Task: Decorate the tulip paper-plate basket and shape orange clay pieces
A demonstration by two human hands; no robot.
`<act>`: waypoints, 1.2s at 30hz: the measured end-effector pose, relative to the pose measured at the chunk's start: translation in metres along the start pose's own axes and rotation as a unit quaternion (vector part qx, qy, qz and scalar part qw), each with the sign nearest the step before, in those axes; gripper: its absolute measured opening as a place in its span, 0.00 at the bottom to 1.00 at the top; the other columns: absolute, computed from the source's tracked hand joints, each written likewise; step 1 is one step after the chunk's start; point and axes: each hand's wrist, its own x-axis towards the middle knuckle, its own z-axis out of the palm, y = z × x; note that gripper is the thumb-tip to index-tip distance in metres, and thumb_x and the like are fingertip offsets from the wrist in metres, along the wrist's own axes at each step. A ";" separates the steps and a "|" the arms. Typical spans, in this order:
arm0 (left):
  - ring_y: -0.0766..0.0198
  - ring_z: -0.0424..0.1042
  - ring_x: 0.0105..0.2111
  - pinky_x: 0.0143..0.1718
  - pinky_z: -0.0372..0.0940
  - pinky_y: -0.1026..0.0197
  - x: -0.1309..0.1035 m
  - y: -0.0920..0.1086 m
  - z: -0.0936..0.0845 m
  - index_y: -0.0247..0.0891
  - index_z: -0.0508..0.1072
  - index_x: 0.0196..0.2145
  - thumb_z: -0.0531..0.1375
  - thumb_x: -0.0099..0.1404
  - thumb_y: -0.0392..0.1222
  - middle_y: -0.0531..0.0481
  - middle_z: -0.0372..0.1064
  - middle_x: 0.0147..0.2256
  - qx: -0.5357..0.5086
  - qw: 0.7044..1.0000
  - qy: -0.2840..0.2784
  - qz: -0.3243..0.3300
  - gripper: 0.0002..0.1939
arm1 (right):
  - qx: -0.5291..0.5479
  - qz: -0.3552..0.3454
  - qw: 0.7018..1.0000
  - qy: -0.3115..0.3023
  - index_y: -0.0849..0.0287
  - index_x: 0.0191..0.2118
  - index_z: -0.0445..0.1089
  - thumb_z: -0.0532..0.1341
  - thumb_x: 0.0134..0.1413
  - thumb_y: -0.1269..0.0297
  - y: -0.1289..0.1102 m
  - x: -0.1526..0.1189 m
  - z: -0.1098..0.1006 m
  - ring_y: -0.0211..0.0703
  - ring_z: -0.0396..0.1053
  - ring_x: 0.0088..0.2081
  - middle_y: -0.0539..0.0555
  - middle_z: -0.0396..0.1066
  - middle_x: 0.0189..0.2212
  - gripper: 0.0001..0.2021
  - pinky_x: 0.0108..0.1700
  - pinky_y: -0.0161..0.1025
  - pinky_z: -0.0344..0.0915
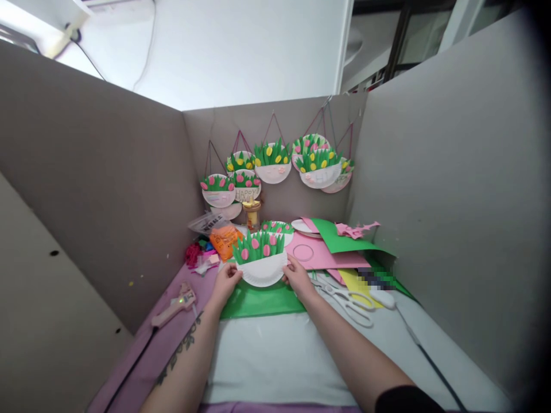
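Observation:
Between my hands is a paper plate basket (262, 272), a white half plate with green paper grass and pink paper flowers rising behind its straight edge. My left hand (227, 280) pinches its left rim, and my right hand (298, 276) pinches the right rim. The basket is held upright above a green sheet (262, 304) on the table. Behind it, partly covered, is a similar plate (279, 228) with pink flowers. To the right of my right hand lie white-handled scissors (350, 301).
Finished-looking plate baskets (273, 172) hang by strings on the grey back panel (279, 201). A hot glue gun (177, 307) lies at left, its cord trailing forward. Pink card (327, 255), green card (344, 244) and a jar (252, 215) stand or lie behind. A white corded device (382, 297) is at right.

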 end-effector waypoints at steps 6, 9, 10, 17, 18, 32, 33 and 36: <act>0.68 0.63 0.20 0.24 0.57 0.66 0.001 -0.006 0.000 0.36 0.66 0.28 0.63 0.47 0.45 0.56 0.64 0.19 0.008 1.000 -0.008 -0.005 0.13 | 0.005 -0.007 1.000 -0.008 0.58 0.57 0.62 0.57 0.43 0.64 -0.006 -0.001 -0.001 0.34 0.63 0.18 0.43 0.62 0.16 0.30 0.18 0.29 0.56; 0.68 0.64 0.21 0.24 0.57 0.65 0.002 -0.010 0.000 0.36 0.67 0.29 0.63 0.48 0.46 0.55 0.65 0.20 0.015 1.000 -0.011 0.000 0.13 | 0.009 -0.009 1.000 0.010 0.61 0.54 0.64 0.57 0.43 0.64 -0.005 0.003 -0.003 0.34 0.62 0.17 0.43 0.62 0.15 0.28 0.19 0.30 0.57; 0.67 0.65 0.21 0.25 0.57 0.65 0.002 -0.011 0.000 0.35 0.67 0.30 0.63 0.49 0.46 0.54 0.66 0.21 0.016 1.000 -0.013 0.001 0.13 | 0.008 -0.006 1.000 0.018 0.62 0.53 0.64 0.57 0.43 0.64 -0.005 0.004 -0.004 0.35 0.62 0.16 0.44 0.63 0.15 0.27 0.19 0.30 0.57; 0.65 0.67 0.25 0.27 0.59 0.65 0.000 -0.006 0.001 0.36 0.68 0.30 0.62 0.49 0.45 0.52 0.68 0.23 0.016 1.000 -0.007 0.012 0.12 | -0.016 0.013 1.000 0.006 0.60 0.32 0.64 0.57 0.44 0.59 -0.001 0.008 -0.006 0.35 0.62 0.15 0.45 0.64 0.12 0.11 0.18 0.30 0.56; 0.65 0.67 0.25 0.28 0.59 0.64 -0.001 -0.004 0.001 0.35 0.68 0.30 0.62 0.49 0.45 0.52 0.67 0.23 0.015 1.000 -0.004 0.015 0.12 | -0.019 0.013 1.000 0.002 0.60 0.31 0.63 0.57 0.44 0.58 -0.001 0.007 -0.006 0.35 0.62 0.15 0.45 0.64 0.12 0.10 0.17 0.30 0.55; 0.65 0.66 0.25 0.28 0.59 0.64 -0.006 0.013 0.004 0.36 0.68 0.28 0.62 0.47 0.44 0.53 0.67 0.23 0.030 0.999 -0.003 0.012 0.12 | -0.061 -0.003 0.998 0.034 0.57 0.24 0.60 0.56 0.45 0.59 -0.013 0.002 -0.013 0.34 0.56 0.15 0.43 0.59 0.11 0.08 0.18 0.31 0.51; 0.65 0.66 0.25 0.27 0.59 0.65 -0.007 0.014 0.004 0.36 0.68 0.28 0.62 0.47 0.44 0.53 0.67 0.23 0.033 0.999 -0.003 0.014 0.11 | -0.061 0.000 0.998 0.032 0.57 0.24 0.61 0.55 0.45 0.59 -0.013 0.002 -0.013 0.34 0.57 0.15 0.43 0.60 0.11 0.08 0.18 0.31 0.52; 0.66 0.66 0.24 0.27 0.59 0.65 -0.007 0.013 0.003 0.36 0.68 0.28 0.62 0.47 0.44 0.54 0.67 0.22 0.038 0.999 0.005 0.014 0.11 | -0.054 0.009 0.998 0.024 0.57 0.23 0.61 0.55 0.44 0.60 -0.013 0.002 -0.013 0.34 0.57 0.14 0.43 0.61 0.11 0.07 0.17 0.31 0.52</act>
